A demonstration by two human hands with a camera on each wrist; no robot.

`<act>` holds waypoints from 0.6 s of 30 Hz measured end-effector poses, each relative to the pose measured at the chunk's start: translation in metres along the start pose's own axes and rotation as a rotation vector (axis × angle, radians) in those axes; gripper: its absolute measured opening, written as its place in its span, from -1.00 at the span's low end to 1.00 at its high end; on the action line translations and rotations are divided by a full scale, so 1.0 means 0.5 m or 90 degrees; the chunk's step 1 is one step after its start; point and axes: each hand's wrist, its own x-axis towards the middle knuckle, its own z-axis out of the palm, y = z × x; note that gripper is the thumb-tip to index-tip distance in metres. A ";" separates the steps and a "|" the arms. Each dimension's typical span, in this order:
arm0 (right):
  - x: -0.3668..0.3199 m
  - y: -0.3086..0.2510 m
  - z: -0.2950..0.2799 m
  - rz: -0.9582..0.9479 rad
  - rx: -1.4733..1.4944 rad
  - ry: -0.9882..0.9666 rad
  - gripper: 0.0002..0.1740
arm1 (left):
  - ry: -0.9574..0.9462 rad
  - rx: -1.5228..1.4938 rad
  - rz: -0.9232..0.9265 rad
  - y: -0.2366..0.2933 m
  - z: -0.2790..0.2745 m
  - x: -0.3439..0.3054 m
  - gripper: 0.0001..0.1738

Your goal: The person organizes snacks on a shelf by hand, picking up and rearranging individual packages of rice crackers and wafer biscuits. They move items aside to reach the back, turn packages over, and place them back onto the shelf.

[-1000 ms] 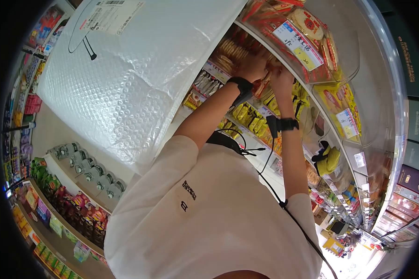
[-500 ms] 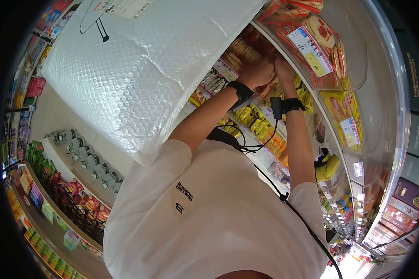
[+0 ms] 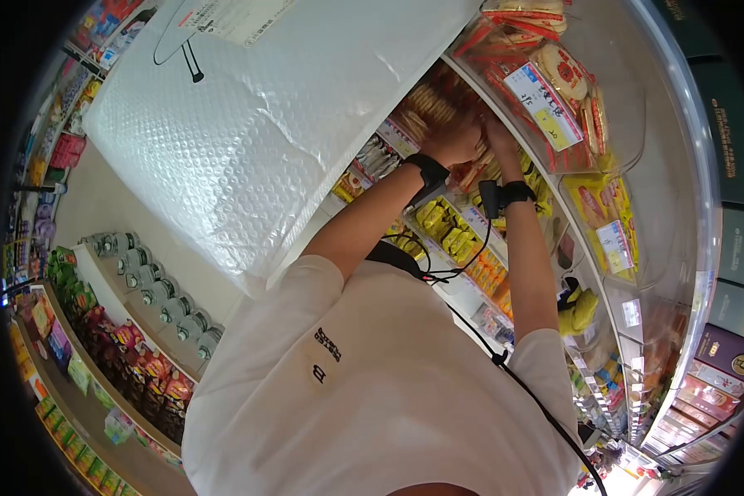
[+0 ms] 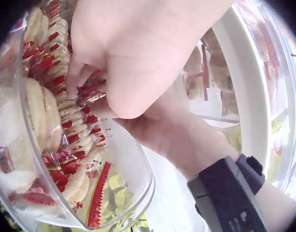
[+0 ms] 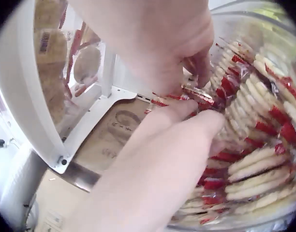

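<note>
Both hands reach into a clear curved bin [image 4: 149,181] of round crackers in red-and-clear wrappers [image 5: 257,166]. In the head view my left hand [image 3: 456,142] and right hand [image 3: 501,142] are close together in the dim bin. The left wrist view has my left hand [image 4: 133,53] with bent fingers pinching small wrappers beside the cracker row, and my right hand [image 4: 162,128] just below, its fingertips hidden. In the right wrist view my right hand [image 5: 157,43] curls its fingers on a wrapper edge [image 5: 199,94], while my left hand [image 5: 157,164] touches the same packets.
A large bubble-wrapped panel [image 3: 215,132] stands at the left of the arms. Clear bins with a price tag [image 3: 544,106] and yellow packets [image 3: 605,211] line the right. Black cables [image 3: 554,409] hang along the shirt. Glass jars [image 3: 159,292] sit on a lower-left shelf.
The head view has shifted a little, and the shelves sit slightly differently in it. The right forearm and its wristband have turned somewhat. Both hands remain among the cracker packets.
</note>
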 end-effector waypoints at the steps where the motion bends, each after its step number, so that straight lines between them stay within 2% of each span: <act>1: 0.011 0.042 0.019 0.027 0.069 0.001 -0.54 | -0.011 -0.014 -0.022 0.023 -0.023 -0.005 -0.38; 2: 0.008 0.049 0.020 0.037 0.109 0.001 -0.55 | -0.021 -0.026 -0.044 0.038 -0.038 -0.008 -0.39; 4: -0.006 0.035 0.014 0.058 0.189 0.003 -0.55 | 0.073 0.009 0.061 0.040 -0.049 -0.001 -0.41; 5: -0.021 0.015 0.006 0.061 0.166 0.007 -0.55 | 0.119 0.026 0.116 0.042 -0.053 0.006 -0.43; 8: -0.055 0.020 -0.005 0.041 0.163 0.050 -0.53 | 0.108 0.038 0.186 0.070 -0.074 0.013 -0.42; 11: -0.088 0.098 0.002 -0.025 0.186 0.129 -0.47 | 0.015 0.007 0.088 0.070 -0.067 0.008 -0.47; 12: -0.092 0.123 0.011 -0.030 0.235 0.126 -0.44 | -0.018 0.002 0.058 0.075 -0.068 0.014 -0.49; 13: -0.066 0.169 0.031 -0.012 0.372 0.077 -0.55 | 0.001 0.004 0.080 0.053 -0.033 0.019 -0.57; 16: -0.077 0.133 0.005 -0.070 0.245 0.057 -0.64 | -0.039 0.013 0.010 0.070 -0.026 0.017 -0.62; 17: -0.085 0.110 -0.006 -0.088 0.205 0.059 -0.67 | -0.093 0.033 -0.007 0.071 -0.033 0.026 -0.60; 18: -0.106 0.046 -0.022 -0.103 0.156 0.074 -0.65 | -0.041 0.002 0.035 0.053 -0.006 0.033 -0.57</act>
